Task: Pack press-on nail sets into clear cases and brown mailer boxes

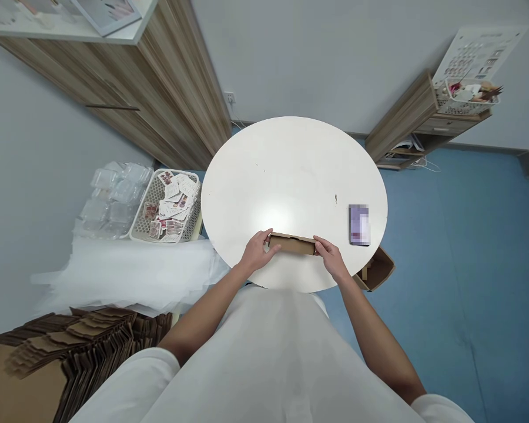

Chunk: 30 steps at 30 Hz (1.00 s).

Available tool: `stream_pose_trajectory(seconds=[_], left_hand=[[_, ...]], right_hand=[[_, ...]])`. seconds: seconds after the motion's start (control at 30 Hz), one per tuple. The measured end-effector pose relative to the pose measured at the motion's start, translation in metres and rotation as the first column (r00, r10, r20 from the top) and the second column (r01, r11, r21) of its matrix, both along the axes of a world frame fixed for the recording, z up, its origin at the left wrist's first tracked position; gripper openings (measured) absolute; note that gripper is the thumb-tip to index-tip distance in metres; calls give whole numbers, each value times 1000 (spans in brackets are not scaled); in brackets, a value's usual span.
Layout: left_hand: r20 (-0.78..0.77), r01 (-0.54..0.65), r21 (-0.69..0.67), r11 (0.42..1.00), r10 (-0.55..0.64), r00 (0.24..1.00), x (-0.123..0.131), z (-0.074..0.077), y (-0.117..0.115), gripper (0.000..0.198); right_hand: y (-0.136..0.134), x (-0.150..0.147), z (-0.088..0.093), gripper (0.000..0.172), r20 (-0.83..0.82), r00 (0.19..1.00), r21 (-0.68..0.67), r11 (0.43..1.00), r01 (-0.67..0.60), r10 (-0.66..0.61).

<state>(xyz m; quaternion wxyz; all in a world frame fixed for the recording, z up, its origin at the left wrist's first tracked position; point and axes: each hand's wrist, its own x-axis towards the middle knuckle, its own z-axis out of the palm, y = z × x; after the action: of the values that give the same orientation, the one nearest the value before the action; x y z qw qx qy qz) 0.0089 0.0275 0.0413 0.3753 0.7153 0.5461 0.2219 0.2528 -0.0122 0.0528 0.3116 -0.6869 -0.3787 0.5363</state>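
A person's left hand (258, 251) and right hand (330, 257) hold a narrow, open brown cardboard box (293, 245), each grip clamped on one end. The box is at the near side of a round white worktop (286, 158), close to the person's body. Right of it on the worktop lies a blurred purple rectangular item (359, 224). Left of the worktop are a white basket (156, 192) of printed cards and, nearer, stacked folded cardboard (101, 343).
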Motion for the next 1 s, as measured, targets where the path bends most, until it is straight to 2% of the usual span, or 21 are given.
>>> stream_pose_trajectory(seconds=[0.13,0.23,0.33,0.47,0.7,0.83,1.0], left_hand=[[122,-73,-137,988,90,988,-3,5,1,40],[159,-129,-245,961,172,972,-3,3,4,39],[187,-139,-301,943,202,961,-4,0,6,39],[200,-105,-343,934,181,963,-9,-6,8,39],[137,12,-435,900,53,989,-23,-22,0,45],[184,27,-473,881,68,980,-23,-28,-5,48],[167,-1,-448,894,85,982,-19,-26,-7,46]], right_hand=[[-1,1,-5,52,-44,999,7,1000,-6,7],[-1,1,-7,51,-81,997,25,1000,-8,10],[-1,0,-8,52,-92,996,32,999,-5,8],[-2,0,-12,50,-48,999,16,1000,-9,10],[-12,-2,-27,51,-8,999,-54,997,-50,50],[-12,-2,-30,51,-59,996,-47,997,-67,65],[-9,-1,-26,51,-88,994,-52,996,-69,64]])
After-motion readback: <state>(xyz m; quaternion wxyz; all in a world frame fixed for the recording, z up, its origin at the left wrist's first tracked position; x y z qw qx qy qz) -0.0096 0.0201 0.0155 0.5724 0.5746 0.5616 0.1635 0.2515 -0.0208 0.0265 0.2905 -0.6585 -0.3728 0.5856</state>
